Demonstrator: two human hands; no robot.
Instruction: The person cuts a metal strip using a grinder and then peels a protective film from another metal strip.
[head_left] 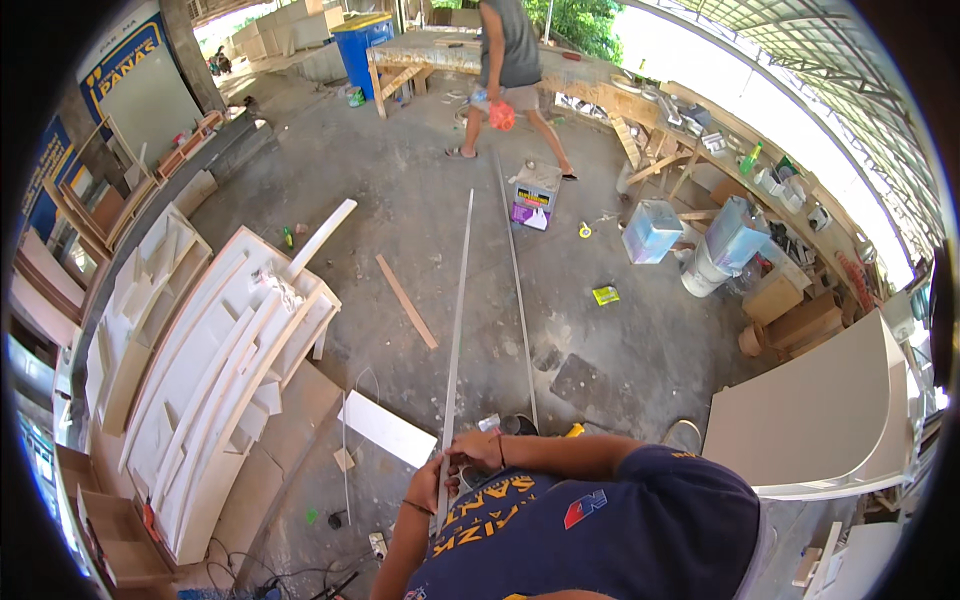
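A long thin pale strip [457, 310] runs from my chest far out across the concrete floor. My left hand [428, 488] grips its near end from the left side. My right hand [478, 448] is closed on the same strip just above, with the forearm coming in from the right. A second, similar strip [517, 290] lies on the floor just to the right, apart from both hands.
White curved panels [220, 370] are stacked at the left, and a large white board [830, 420] stands at the right. A small white board [385, 428], a wooden slat [405, 300] and a paint tin [535, 195] lie on the floor. Another person [505, 70] walks at the far end by a blue barrel [358, 42].
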